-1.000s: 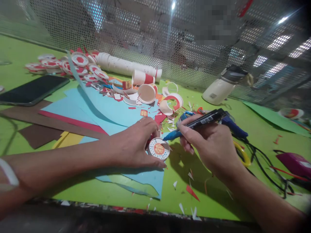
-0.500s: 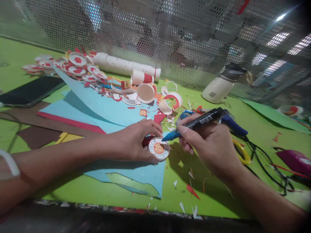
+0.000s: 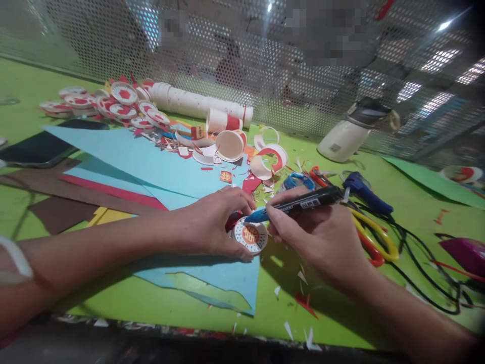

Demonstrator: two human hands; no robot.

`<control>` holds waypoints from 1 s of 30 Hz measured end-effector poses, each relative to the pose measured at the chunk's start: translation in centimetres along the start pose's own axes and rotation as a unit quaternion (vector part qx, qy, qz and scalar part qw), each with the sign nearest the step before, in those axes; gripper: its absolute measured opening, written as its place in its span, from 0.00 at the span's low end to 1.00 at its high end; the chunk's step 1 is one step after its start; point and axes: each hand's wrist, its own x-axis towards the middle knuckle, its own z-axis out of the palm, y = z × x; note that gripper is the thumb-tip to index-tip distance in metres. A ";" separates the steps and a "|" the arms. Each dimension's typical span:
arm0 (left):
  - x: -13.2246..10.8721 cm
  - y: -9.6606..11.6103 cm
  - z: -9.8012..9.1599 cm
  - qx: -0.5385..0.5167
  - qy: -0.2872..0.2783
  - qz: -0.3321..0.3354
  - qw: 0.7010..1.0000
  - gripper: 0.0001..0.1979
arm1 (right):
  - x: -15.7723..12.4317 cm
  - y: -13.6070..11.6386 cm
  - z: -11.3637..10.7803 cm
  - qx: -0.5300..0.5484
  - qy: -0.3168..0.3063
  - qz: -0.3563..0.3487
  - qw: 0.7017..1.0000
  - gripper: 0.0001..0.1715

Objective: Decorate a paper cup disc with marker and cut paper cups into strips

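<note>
My left hand (image 3: 223, 222) pinches a small round paper disc (image 3: 260, 242) by its left side, thumb at the bottom and fingers at the top. The disc looks like a cut paper-cup base, white-rimmed with blue dots and dashes and a red-and-gold emblem in its middle. In my right hand (image 3: 314, 232) is a permanent marker (image 3: 303, 202) with a black barrel and blue front end. Its tip meets or hovers just over the disc's upper rim; I cannot tell which. Light-blue paper (image 3: 235, 283) lies under my left hand.
Finished-looking paper discs (image 3: 123, 111) pile up at the back left, beside a long stack of paper cups (image 3: 197, 103). Cut cups (image 3: 230, 145) and scraps lie mid-table. At right are a blue glue gun (image 3: 367, 192), yellow-handled scissors (image 3: 382, 235), cables and a white bottle (image 3: 344, 136).
The marker and my right hand have shifted left, bringing the tip to the disc's upper left rim. The lifted light-blue sheet has sunk flatter, partly over the phone.
</note>
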 end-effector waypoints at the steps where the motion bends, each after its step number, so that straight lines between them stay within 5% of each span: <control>1: 0.0 0.0 0.0 0.001 0.000 0.003 1.000 0.21 | 0.0 0.0 0.0 0.002 0.001 0.001 1.000 0.03; 30: -0.1 0.1 0.0 0.013 0.009 0.008 1.000 0.21 | 0.1 -0.1 0.2 -0.032 0.007 -0.003 0.999 0.10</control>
